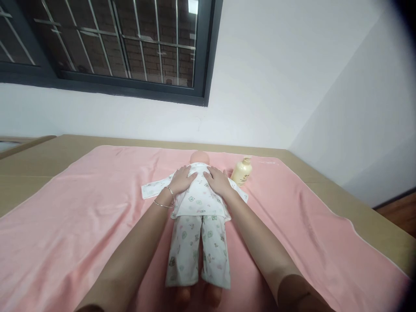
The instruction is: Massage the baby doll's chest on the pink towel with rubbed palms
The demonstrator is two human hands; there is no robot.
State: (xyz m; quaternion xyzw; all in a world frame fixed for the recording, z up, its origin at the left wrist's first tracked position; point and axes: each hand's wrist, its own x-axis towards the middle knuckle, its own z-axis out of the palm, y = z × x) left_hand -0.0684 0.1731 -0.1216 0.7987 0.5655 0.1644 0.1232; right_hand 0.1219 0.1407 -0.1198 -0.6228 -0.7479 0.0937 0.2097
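Note:
A baby doll (201, 195) in white printed pyjamas lies stretched out, its bald head (199, 157) at the far end and its feet towards me. I cannot make out a face on it. My left hand (182, 180), with thin bangles (165, 200) at the wrist, rests flat on the left side of the doll's upper body, fingers extended. On the opposite side, my right hand (218, 180) lies flat too, its thumb pointing inward. Both sleeves spread outward, partly hidden behind my hands. A cream pump bottle (242, 172) stands just beyond the right sleeve.
Under the doll spreads a wrinkled pink cloth (107, 208) on a tan padded surface (331, 199). A white wall (253, 86) rises behind it, with a dark-framed barred window (130, 43) at the upper left. Brown wood (399, 212) shows at the right edge.

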